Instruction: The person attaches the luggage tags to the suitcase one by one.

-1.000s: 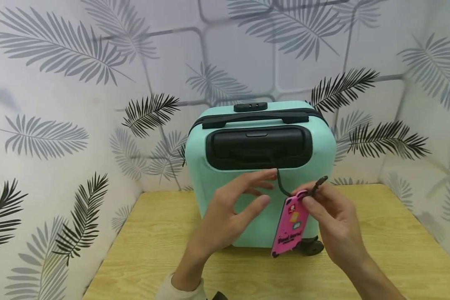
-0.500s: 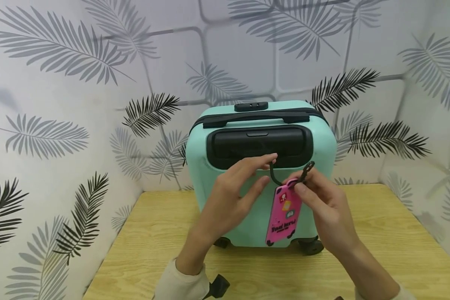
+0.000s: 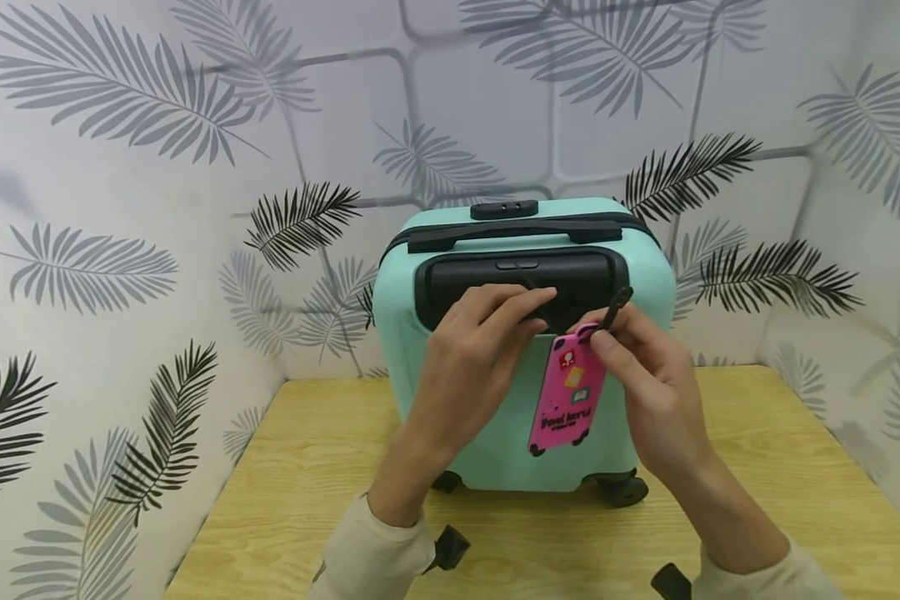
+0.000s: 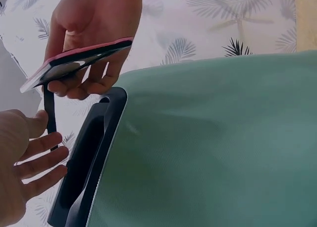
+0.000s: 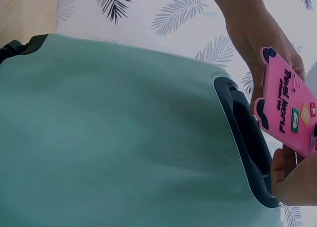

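A pink luggage tag (image 3: 567, 393) with small coloured patches and "Travel World" lettering hangs in front of a mint-green suitcase (image 3: 487, 442). My right hand (image 3: 656, 392) grips the tag's top end with thumb and fingers, and the buckle end of its black strap (image 3: 617, 307) sticks up beside the thumb. My left hand (image 3: 468, 358) is at the suitcase's black handle recess (image 3: 457, 287). In the left wrist view, this hand's thumb and forefinger pinch the strap's other length (image 4: 50, 108). The tag (image 5: 285, 101) shows its printed face in the right wrist view.
The suitcase stands upright on a light wooden table (image 3: 292, 467), near a leaf-patterned wall (image 3: 480, 100). On its top are a black carry handle (image 3: 513, 233) and a combination lock (image 3: 504, 209). Black wheels (image 3: 621, 490) show at its base.
Both hands have risen toward the handle recess, and the tag has moved up and slightly left with the right hand. My left fingers have drawn closer together. The suitcase has stayed put.
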Demonstrator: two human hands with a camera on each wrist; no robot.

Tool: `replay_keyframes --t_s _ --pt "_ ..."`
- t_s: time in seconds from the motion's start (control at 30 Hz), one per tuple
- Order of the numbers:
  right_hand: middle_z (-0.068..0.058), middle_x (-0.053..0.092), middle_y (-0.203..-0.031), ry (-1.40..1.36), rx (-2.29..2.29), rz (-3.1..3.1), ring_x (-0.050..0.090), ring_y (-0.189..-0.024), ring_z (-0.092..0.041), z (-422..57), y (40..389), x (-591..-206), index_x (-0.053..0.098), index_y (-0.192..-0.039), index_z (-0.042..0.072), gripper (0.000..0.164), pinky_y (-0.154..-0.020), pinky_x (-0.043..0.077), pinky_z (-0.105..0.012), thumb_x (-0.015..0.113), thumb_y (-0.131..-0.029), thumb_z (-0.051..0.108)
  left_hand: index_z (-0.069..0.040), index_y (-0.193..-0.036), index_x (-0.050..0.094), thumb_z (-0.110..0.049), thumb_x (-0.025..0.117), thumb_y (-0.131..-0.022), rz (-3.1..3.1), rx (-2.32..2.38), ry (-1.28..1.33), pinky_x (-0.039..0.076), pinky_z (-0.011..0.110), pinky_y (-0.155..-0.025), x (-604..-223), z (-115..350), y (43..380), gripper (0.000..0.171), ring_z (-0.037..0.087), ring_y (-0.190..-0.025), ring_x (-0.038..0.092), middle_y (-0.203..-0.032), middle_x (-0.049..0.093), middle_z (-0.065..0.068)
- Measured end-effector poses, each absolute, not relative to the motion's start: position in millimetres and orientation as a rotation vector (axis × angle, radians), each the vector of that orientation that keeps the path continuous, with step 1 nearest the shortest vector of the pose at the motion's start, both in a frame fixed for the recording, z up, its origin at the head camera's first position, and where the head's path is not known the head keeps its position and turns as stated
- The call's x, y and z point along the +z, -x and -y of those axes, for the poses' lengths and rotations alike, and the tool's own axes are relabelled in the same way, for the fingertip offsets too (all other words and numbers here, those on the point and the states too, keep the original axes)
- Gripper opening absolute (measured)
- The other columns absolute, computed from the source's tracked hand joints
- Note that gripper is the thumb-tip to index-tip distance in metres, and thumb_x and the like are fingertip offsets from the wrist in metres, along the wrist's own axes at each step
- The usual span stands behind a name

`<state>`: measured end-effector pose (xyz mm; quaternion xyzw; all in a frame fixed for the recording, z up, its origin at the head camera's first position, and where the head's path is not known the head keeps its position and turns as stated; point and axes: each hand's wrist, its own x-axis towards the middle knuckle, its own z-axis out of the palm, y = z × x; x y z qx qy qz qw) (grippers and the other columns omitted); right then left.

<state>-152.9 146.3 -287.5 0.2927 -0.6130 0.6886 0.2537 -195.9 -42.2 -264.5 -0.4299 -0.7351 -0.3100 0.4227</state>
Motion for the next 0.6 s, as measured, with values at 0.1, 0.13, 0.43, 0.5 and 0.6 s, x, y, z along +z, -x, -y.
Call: replay_keyframes --t_s 0.1,0.13,0.43,0.5,0.6 --pt "-0.008 0.066 -0.103 -0.777 1.859 1.668 0.059 -0.098 -0.023 -147 155 -282 0.065 -0.109 0.002 0.018 -0.089 0.050 -0.030 0.047 -0.107 0.001 -0.011 -0.124 0.075 -0.014 0.071 -0.100 1.823 -0.711 1.033 0.051 0.027 -0.095 -261 38 196 0.025 0.020 -0.109 0.064 -0.116 0.067 0.007" --pt "-0.008 0.066 -0.103 -0.772 1.855 1.670 0.060 -0.098 -0.023 -148 156 -281 0.065 -0.110 0.002 0.018 -0.089 0.050 -0.030 0.047 -0.107 0.001 -0.011 -0.123 0.075 -0.014 0.071 -0.099 1.820 -0.692 1.027 0.052 0.027 -0.095 -260 37 196 0.024 0.019 -0.109 0.064 -0.117 0.067 0.006" --pt "-0.010 0.069 -0.104 -0.733 1.799 1.677 0.060 -0.102 -0.025 -149 163 -264 0.065 -0.106 0.003 0.016 -0.088 0.050 -0.029 0.050 -0.106 0.004 -0.007 -0.122 0.076 -0.011 0.070 -0.100 1.794 -0.638 0.961 0.051 0.026 -0.100 -254 27 198 0.023 0.020 -0.111 0.065 -0.115 0.071 0.007" --pt "-0.010 0.069 -0.104 -0.721 1.776 1.685 0.061 -0.101 -0.025 -150 164 -260 0.065 -0.104 0.002 0.015 -0.086 0.051 -0.028 0.050 -0.106 0.004 -0.007 -0.121 0.077 -0.011 0.069 -0.101 1.775 -0.645 0.945 0.051 0.026 -0.099 -253 26 200 0.022 0.019 -0.109 0.066 -0.113 0.073 0.007" --pt "-0.011 0.070 -0.104 -0.710 1.756 1.690 0.063 -0.098 -0.024 -150 166 -256 0.064 -0.101 0.001 0.014 -0.084 0.052 -0.027 0.052 -0.106 0.004 -0.006 -0.118 0.079 -0.011 0.070 -0.100 1.738 -0.668 0.923 0.053 0.026 -0.094 -251 25 202 0.020 0.019 -0.104 0.066 -0.109 0.075 0.006"
